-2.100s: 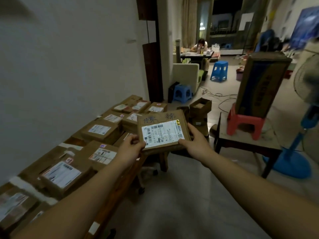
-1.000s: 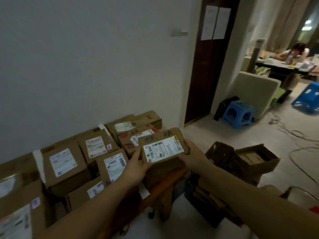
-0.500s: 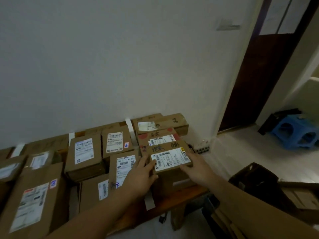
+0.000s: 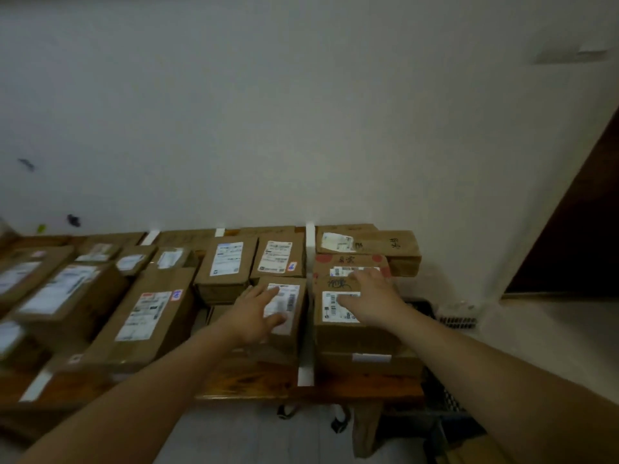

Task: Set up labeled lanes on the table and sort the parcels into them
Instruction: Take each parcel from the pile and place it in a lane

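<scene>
Setting: an indoor room serving as a makeshift parcel-sorting station.
Goods: labelled cardboard parcels [image 4: 227, 266] crowd a wooden bench [image 4: 248, 380].
Layout: white tape strips [image 4: 305, 373] divide the bench.
Room: plain white wall [image 4: 301, 112], dark door [image 4: 569, 229], pale floor [image 4: 552, 316].

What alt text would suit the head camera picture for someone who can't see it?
The left hand lies flat on the left parcel and the right hand on the right parcel, with a white tape strip between the two, on a wooden table. More labelled parcels fill the table along a white wall.
</scene>
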Demonstrator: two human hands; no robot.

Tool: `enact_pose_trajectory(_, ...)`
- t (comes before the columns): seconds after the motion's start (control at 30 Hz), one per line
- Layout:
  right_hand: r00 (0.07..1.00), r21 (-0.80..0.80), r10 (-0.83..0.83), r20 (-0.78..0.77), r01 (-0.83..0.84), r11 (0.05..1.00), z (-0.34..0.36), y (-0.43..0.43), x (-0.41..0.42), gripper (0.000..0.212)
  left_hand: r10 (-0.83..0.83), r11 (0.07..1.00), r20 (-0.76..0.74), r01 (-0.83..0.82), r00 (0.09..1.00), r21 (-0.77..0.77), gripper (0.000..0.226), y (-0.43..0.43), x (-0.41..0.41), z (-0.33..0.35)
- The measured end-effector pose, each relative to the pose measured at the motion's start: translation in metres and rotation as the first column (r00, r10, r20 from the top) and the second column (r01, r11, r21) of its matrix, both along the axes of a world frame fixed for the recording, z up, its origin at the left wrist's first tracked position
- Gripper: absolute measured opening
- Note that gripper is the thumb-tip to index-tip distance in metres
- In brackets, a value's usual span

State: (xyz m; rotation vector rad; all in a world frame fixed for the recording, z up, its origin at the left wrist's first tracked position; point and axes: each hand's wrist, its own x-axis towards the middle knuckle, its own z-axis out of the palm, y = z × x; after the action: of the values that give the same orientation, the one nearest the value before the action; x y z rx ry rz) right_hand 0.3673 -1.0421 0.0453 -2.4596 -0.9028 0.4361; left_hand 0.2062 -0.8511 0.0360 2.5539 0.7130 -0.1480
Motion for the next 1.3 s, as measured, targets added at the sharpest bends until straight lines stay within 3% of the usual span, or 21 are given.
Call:
enact_pose_trajectory(0.13,0.987,0.108,0.153,-0.056,-0.147,0.983,0.023,0.050,-0.035,0.059,0.158,0.985,0.011,-0.158,0.987,0.074,0.061,0.035,-0.055,0.022)
enact_pose_trajectory(0.27,0.964,0.092,0.265,-0.022,-0.262,0.961,0.042,0.116,-0.082,0.065,0.342,0.937,0.060,-0.345,0.938,0.057,0.065,0.084,-0.130,0.045)
enact_pose_trajectory(0.57,0.887,0.144,0.453,0.094,-0.462,0.875,0.077,0.288,-0.239,0.073,0.505,0.849,0.219,-0.526,0.835,0.047,0.064,0.219,-0.336,0.097)
enact_pose_trajectory(0.83,0.810,0.140,0.571,0.131,-0.586,0.798,0.106,0.414,-0.370,0.075,0.676,0.725,0.194,-0.688,0.711,-0.007,0.070,0.316,-0.489,0.126)
enact_pose_trajectory(1.07,0.721,0.097,0.675,0.156,-0.692,0.716,0.116,0.535,-0.433,0.077,0.752,0.649,0.168,-0.761,0.637,-0.019,0.073,0.398,-0.568,0.121)
enact_pose_trajectory(1.3,0.655,0.115,0.736,0.172,-0.755,0.645,0.109,0.677,-0.453,0.076,0.825,0.547,0.174,-0.837,0.537,-0.007,0.072,0.521,-0.592,0.118)
